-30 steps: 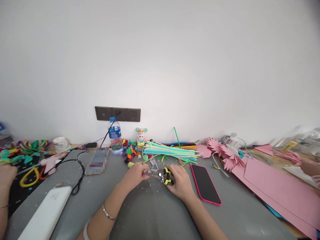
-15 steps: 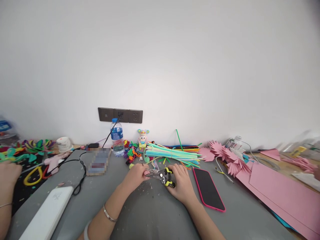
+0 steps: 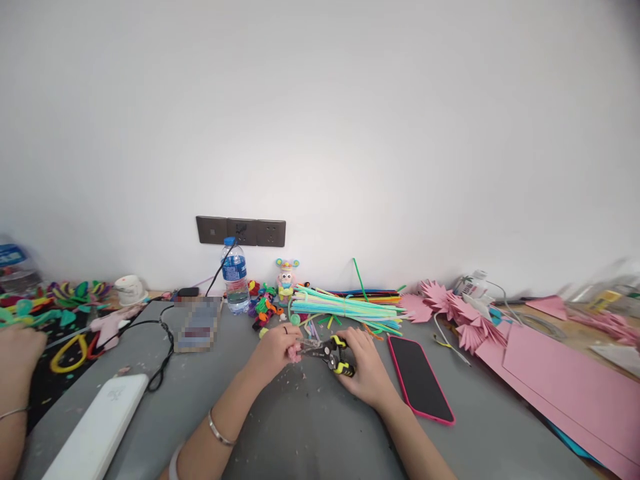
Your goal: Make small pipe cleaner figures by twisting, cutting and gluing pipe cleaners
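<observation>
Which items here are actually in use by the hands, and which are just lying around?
In use:
left hand holding a pink piece
right hand gripping the pliers

Lying about:
phone
stick bundle
bottle
power bank
pink paper
figurine

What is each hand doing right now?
Left hand: fingers closed on a small pink piece.
Right hand: closed around the yellow-and-black pliers.

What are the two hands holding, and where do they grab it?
The right hand grips the pliers by the yellow-and-black handles. The left hand pinches a small fuzzy pink piece at the pliers' tip.
</observation>
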`<state>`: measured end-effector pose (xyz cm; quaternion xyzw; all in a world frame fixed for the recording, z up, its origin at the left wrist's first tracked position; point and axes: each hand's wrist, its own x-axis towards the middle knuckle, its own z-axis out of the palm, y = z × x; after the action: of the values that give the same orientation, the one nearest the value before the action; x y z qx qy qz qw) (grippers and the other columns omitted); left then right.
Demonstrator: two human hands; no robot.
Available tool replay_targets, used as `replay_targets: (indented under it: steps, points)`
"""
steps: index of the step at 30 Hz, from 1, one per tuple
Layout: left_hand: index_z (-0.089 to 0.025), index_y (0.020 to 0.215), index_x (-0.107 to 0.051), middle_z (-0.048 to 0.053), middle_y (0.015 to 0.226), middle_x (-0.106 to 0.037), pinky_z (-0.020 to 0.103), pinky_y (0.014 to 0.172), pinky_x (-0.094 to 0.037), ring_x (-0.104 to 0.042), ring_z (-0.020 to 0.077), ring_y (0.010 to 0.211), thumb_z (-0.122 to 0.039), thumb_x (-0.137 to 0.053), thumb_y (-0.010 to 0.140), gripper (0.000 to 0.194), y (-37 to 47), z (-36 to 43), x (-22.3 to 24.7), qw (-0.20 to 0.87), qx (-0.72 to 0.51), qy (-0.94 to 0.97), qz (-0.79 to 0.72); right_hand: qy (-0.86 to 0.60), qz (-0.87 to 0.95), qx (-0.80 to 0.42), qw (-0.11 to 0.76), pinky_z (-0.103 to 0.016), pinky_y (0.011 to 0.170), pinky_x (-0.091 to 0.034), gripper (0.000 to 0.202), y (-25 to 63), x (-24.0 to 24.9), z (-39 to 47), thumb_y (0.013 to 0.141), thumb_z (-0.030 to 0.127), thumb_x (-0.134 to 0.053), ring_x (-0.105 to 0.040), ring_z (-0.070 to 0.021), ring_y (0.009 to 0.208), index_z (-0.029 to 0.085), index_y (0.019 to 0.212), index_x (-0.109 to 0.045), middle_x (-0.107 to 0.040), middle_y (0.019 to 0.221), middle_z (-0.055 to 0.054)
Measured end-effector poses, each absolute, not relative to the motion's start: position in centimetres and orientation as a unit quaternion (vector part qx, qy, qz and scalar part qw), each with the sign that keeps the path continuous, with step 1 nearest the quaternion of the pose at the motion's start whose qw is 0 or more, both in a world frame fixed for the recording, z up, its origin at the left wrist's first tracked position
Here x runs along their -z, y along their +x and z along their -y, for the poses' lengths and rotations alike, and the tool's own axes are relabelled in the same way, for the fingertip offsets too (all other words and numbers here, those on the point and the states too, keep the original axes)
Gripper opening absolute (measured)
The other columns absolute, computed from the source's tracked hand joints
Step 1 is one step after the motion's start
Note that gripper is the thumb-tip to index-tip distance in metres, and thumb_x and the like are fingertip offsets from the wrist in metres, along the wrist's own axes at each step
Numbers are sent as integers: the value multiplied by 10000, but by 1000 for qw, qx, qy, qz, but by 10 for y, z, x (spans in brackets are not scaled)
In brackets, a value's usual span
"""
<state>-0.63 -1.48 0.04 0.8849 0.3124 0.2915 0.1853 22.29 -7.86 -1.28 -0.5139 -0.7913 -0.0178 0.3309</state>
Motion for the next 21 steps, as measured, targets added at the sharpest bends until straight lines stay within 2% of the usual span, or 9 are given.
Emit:
replay_targets:
  steps: [4,8,12,21]
  points:
    - [-175,721,-606,51,825,-648,260,690,-399,-566,187,783,-82,-610,742,95,-8,13,1,169,-291,895,-292,-515,794,7,322,-372,795,-388,424,221,12,80,623,131,-573,-522,-256,860,218,1034,-511,-574,929,-53]
    - [-187,690,-598,42,774,-641,250,674,-379,-566,180,772,-74,-510,802,182,-7,17,-2,166,-282,894,-305,-505,803,4,315,-390,827,-369,451,221,13,80,605,135,-573,-513,-265,876,216,1044,-510,-563,927,-54]
    - [-181,656,-592,27,715,-638,239,629,-352,-568,162,701,-37,-493,776,212,-5,20,-5,183,-261,886,-337,-513,798,16,316,-392,823,-357,449,220,13,81,612,145,-575,-500,-267,869,212,1051,-512,-558,925,-59]
    - [-174,598,-572,0,671,-614,221,589,-292,-558,154,659,-116,-701,702,175,-4,21,-9,195,-195,878,-391,-524,790,51,315,-376,811,-346,442,219,16,81,606,146,-564,-500,-264,860,212,1043,-533,-572,913,-59]
